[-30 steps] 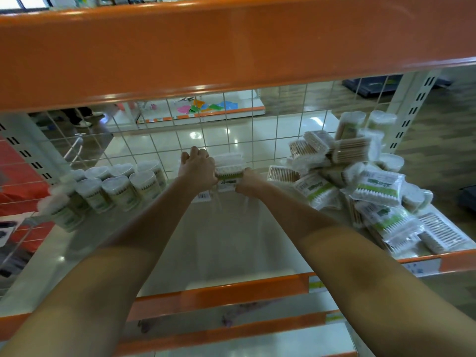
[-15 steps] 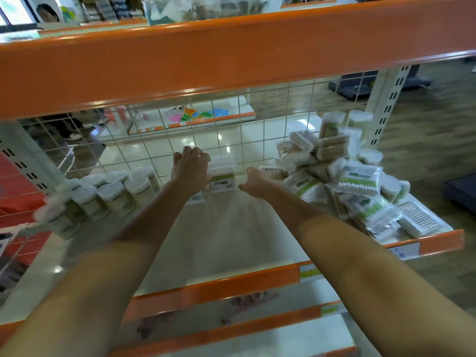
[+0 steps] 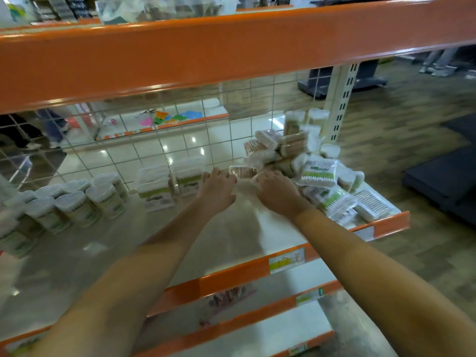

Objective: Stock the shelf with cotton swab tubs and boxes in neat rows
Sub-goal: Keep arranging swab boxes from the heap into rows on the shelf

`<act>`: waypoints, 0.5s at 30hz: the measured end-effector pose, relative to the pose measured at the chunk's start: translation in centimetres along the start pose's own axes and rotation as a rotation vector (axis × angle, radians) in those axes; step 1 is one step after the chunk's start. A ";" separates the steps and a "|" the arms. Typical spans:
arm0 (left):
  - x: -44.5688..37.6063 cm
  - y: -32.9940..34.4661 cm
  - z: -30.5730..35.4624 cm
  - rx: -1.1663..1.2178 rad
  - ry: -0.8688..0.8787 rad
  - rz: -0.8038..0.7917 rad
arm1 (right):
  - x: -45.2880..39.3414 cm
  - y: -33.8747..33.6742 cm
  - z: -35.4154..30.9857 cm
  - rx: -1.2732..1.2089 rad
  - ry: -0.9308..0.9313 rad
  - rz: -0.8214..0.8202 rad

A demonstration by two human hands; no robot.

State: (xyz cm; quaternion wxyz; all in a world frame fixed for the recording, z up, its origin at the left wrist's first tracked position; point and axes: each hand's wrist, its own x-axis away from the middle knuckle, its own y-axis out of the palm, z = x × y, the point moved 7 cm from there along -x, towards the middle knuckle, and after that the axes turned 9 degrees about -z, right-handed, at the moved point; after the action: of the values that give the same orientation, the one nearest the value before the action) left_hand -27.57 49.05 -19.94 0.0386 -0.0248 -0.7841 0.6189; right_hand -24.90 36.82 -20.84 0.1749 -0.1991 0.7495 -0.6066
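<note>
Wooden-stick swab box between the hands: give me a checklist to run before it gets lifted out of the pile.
1. Left hand gripping the wooden-stick swab box: cannot tell, fingers only reach its left end.
2. Right hand on the box: cannot tell, fingers hide the contact.
3. Loose pile stable: not ok, packs lean on each other.
4. Free shelf space beside the two clear boxes: ok.
5. Tubs in rows: ok.

I see a pale shelf [image 3: 144, 243] with an orange front lip and a wire-grid back. On its left stand round tubs [image 3: 77, 202] in rows. Mid-back, two clear boxes [image 3: 170, 184] sit side by side. At right lies a loose heap of swab packs [image 3: 319, 176].
</note>
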 end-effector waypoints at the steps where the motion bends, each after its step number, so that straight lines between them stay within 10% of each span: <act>1: -0.3 0.1 0.6 0.028 0.000 -0.006 | 0.7 0.1 0.5 -0.010 0.000 -0.011; 15: -4.5 2.1 2.6 0.932 -0.270 -0.057 | 7.2 3.0 3.7 -0.085 0.129 -0.174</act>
State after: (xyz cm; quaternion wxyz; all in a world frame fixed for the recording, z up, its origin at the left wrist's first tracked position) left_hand -23.32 46.60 -22.77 -0.0395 0.0971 -0.4220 0.9005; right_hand -29.50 30.57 -24.67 0.0644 -0.2311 0.7643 -0.5985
